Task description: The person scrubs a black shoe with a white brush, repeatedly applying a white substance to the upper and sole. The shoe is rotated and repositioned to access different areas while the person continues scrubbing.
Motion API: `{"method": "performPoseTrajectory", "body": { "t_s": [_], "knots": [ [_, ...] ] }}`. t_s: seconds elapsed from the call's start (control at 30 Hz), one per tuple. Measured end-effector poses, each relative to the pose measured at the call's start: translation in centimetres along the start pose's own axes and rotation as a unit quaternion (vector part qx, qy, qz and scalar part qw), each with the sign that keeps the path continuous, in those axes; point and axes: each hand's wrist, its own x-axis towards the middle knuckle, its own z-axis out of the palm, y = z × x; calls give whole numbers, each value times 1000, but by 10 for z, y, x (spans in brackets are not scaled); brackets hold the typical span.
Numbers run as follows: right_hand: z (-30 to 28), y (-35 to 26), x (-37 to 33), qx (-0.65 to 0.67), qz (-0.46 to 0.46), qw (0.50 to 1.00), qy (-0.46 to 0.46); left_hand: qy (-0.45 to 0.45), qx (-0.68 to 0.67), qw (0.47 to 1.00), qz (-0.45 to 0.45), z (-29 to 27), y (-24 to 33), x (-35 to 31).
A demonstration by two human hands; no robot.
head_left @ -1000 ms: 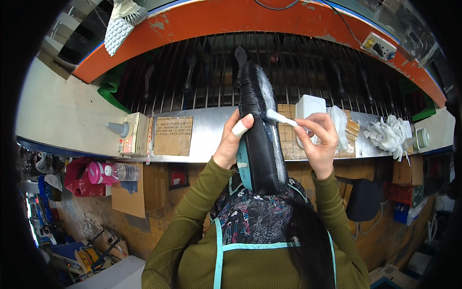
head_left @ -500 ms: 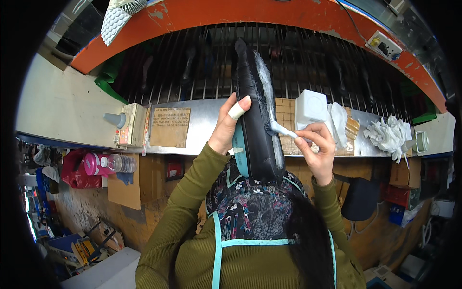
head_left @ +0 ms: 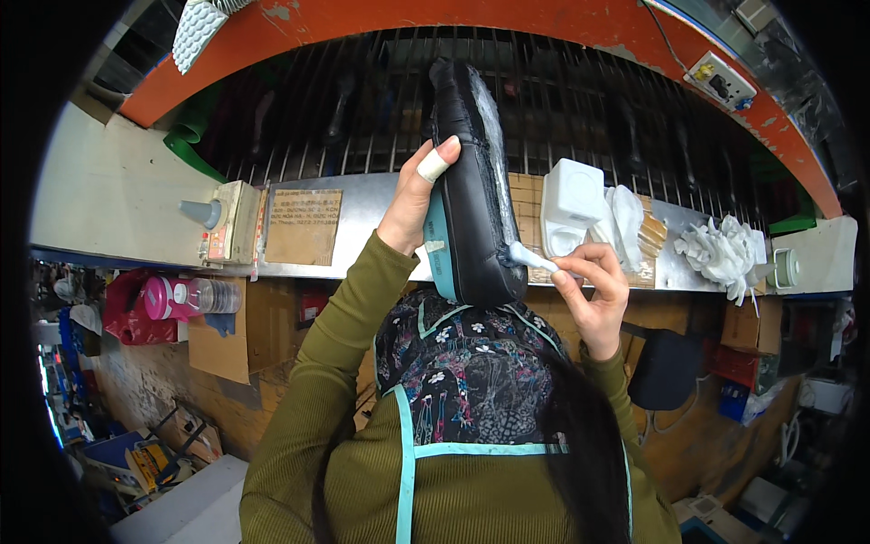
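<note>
A black shoe upper on a teal shoe last stands out over the bench edge, its toe pointing away from me. My left hand is closed around its left side, thumb on top, with white tape wrapped around the thumb. A whitish wet film runs along the shoe's right-facing underside. In my right hand, thumb and fingers pinch a slim white brush-like applicator. Its tip touches the underside near the heel end.
Metal rods line the opening beneath an orange frame. On the metal bench are a white plastic container, cardboard, crumpled white cloths and a box with a grey cone. A pink-lidded bottle lies at left.
The applicator's tip has moved nearer along the underside toward the heel end. The shoe and my left hand have shifted slightly left and away in the picture, as the whole view moved.
</note>
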Motion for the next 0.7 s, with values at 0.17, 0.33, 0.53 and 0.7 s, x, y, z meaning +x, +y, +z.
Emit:
{"method": "performPoseTrajectory", "body": {
  "t_s": [0.17,0.33,0.53,0.7],
  "knots": [
    [-7,3,-3,-6,-3,1000,0,-1,-26,999,-20,3,-2,9],
    [-12,2,-1,-12,-14,1000,0,-18,-67,995,-67,10,-5,13],
    [-18,0,7,-7,-24,1000,-18,-25,-118,983,-140,15,-11,16],
    [-24,-1,23,-42,-68,996,-50,-60,-174,961,-206,12,-27,22]
  ]
}}
